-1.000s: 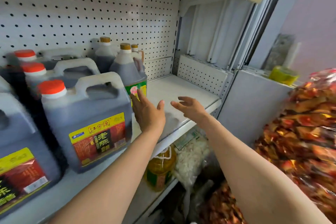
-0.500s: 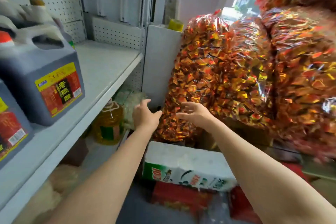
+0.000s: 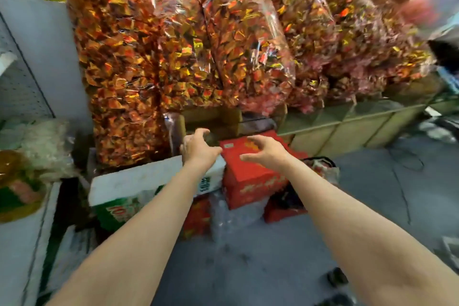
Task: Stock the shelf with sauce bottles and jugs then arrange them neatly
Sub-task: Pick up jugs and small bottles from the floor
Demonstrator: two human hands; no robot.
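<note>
My left hand (image 3: 198, 148) and my right hand (image 3: 264, 150) reach forward side by side, both empty with fingers loosely spread. They hover over a red carton (image 3: 250, 179) on the floor, the right hand above its top. No sauce jugs are in view; the shelf shows only as a white edge (image 3: 22, 238) at the far left. A yellow oil bottle (image 3: 15, 186) stands on a lower shelf at the left edge. The picture is blurred by motion.
Large clear bags of red and gold wrapped sweets (image 3: 198, 45) fill the back. A white and green box (image 3: 134, 194) lies left of the red carton, with more red boxes (image 3: 283, 208) beside it. Grey floor (image 3: 260, 268) stretches in front and to the right.
The view has swung right and down, away from the shelf with the jugs, to the boxes on the floor. Both hands travelled with it and now hover over the red carton.
</note>
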